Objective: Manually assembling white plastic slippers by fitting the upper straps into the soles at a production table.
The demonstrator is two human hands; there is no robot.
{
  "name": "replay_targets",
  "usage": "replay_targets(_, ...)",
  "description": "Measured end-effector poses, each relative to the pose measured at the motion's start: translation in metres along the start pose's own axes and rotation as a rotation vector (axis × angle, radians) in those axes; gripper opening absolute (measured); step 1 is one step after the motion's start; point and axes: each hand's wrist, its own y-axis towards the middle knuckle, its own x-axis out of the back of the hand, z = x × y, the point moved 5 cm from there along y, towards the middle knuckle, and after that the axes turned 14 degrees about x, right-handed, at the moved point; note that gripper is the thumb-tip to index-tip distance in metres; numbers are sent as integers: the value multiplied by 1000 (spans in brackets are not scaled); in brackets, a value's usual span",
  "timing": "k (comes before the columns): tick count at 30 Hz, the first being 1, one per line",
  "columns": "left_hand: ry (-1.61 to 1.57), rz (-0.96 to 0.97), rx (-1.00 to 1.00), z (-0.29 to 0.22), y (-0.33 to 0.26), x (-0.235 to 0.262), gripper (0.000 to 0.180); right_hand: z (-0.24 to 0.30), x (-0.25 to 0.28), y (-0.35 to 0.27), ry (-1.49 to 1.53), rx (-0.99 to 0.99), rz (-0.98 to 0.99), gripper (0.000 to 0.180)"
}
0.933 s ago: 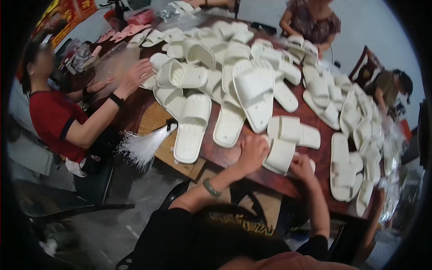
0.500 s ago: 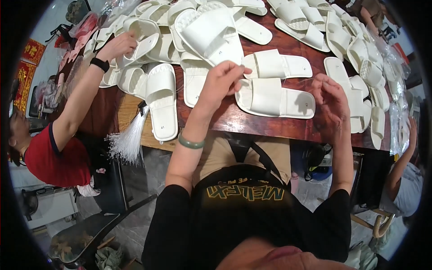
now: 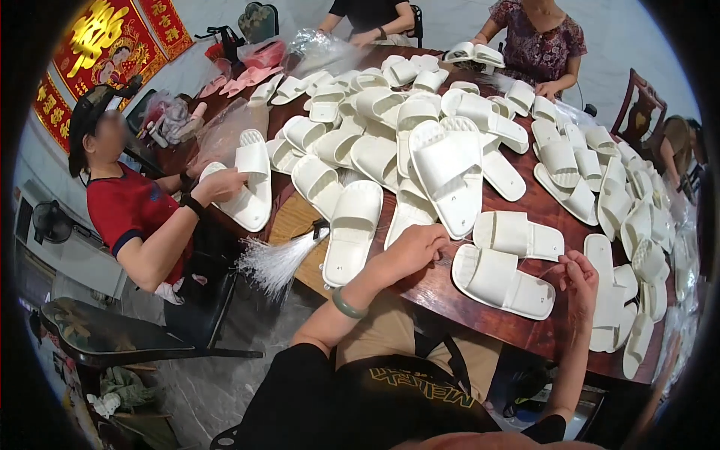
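Observation:
Two white open-toed slippers lie side by side between my hands, the nearer slipper (image 3: pixel 501 283) closest to the table edge and its mate (image 3: pixel 517 234) just behind. My left hand (image 3: pixel 416 253) is at their toe end, thumb and fingers pinched together; what they hold is too small to make out. Beyond the heels, my right hand (image 3: pixel 579 279) is raised with its fingertips closed on a thin clear strand (image 3: pixel 552 264). Next to my left forearm lie a single slipper (image 3: pixel 354 232) and a bundle of thin white strands (image 3: pixel 279 262).
A big heap of white slippers (image 3: pixel 379 105) covers the table (image 3: pixel 427 296); more slippers (image 3: pixel 637 217) are stacked at the right. At the left a person in red (image 3: pixel 124 199) handles a pair of slippers (image 3: pixel 251 180). Other people sit across the table. A chair (image 3: pixel 112 326) stands lower left.
My view has tilted up, showing more of the far table. The person in red has gone from reaching into the heap to holding slippers. My hands remain beside the same pair.

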Motion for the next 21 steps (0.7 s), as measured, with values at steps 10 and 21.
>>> replay_targets(10, -147, 103, 56, 2, -12, 11, 19, -14, 3, 9, -15, -5, -21, 22)
replay_targets(21, -869, 434, 81, -30, 12, -14, 23, -33, 5, 3, -29, -39, -69, 18)
